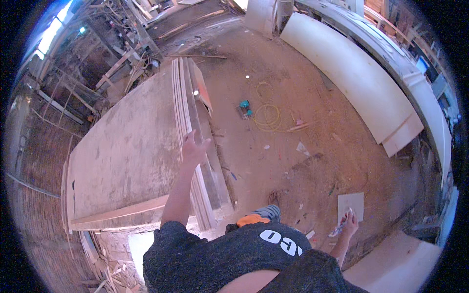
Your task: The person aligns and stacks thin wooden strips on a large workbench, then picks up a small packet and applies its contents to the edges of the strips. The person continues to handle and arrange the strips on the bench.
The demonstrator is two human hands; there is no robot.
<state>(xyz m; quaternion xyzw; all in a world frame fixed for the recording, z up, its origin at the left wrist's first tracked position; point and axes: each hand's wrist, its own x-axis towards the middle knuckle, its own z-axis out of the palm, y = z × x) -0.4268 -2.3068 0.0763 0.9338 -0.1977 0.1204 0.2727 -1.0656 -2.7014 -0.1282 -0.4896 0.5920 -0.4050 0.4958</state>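
My left hand point(194, 149) reaches forward to a row of thin boards point(181, 105) standing on edge beside a large grey-brown panel point(127, 141). Its fingers are spread over the boards' upper edges, and they seem to touch them. Low on the right, my right hand point(350, 224) is closed round something small and whitish that I cannot make out. Just beyond that hand shows a pale square piece point(351, 202); whether the hand touches it I cannot tell.
On the dusty floor lie a teal power tool point(244, 105) and a coiled yellow cord point(267, 118). Long pale sheets point(351, 78) lean along the right side. Wood scraps point(110, 273) are heaped at lower left. Another pale board point(395, 261) lies at lower right.
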